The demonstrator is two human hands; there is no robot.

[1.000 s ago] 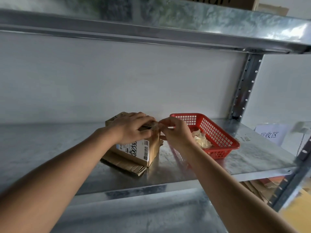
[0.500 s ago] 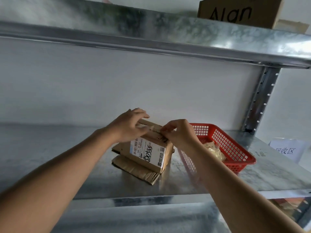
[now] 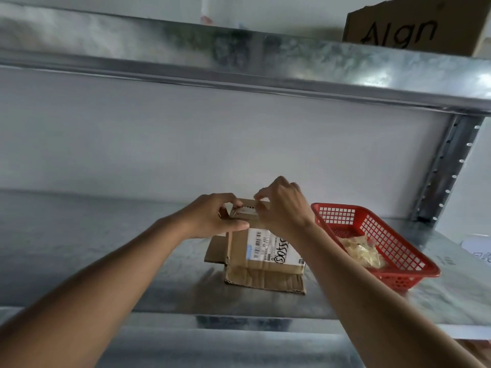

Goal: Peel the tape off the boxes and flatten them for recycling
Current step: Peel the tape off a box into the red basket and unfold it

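Two flattened pieces of brown corrugated cardboard [image 3: 264, 281] lie nearest on the galvanised metal shelf [image 3: 79, 261], and the small brown cardboard box with a white shipping label [image 3: 265, 251] stands on them, left of the red plastic mesh basket [image 3: 406, 264] holding crumpled clear tape scraps [image 3: 362, 252]. The left hand [image 3: 212, 217] grips the box's top left corner, thumb in front, fingers curled over the top. The right hand [image 3: 283, 205] seems to pinch a tape end [image 3: 245, 208] on the top face, though blur hides the tips. Best to brace the box firmly and peel low and steadily along the seam, so the tape comes off whole.
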